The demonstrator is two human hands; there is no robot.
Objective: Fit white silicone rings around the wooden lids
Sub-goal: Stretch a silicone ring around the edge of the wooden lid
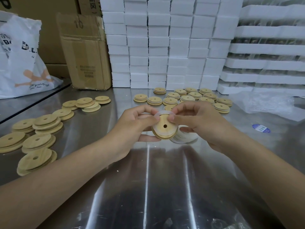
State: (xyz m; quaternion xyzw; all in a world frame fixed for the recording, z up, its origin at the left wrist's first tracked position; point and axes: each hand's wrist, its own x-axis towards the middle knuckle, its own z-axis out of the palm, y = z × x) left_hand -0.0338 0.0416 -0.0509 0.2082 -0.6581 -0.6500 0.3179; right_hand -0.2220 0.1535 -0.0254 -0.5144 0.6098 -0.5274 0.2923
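Note:
I hold a round wooden lid (164, 129) with a centre hole upright above the steel table. My left hand (137, 126) grips its left edge, thumb on top and fingers beneath. A white silicone ring (162, 112) arches over the lid's upper rim, pinched by my left thumb and by my right hand (196, 123) at the top right. Several more white rings (184, 138) sit under my right hand's lower fingers. Bare wooden lids (38, 139) lie scattered at the left. Lids with rings (188, 98) lie in a group beyond my hands.
The steel table (156, 187) stretches toward me. Stacked white foam blocks (158, 47) wall off the back. A cardboard box (85, 52) and a printed plastic bag (21, 63) stand at the back left. Clear plastic wrap (267, 103) and a blue sticker (261, 128) lie at the right.

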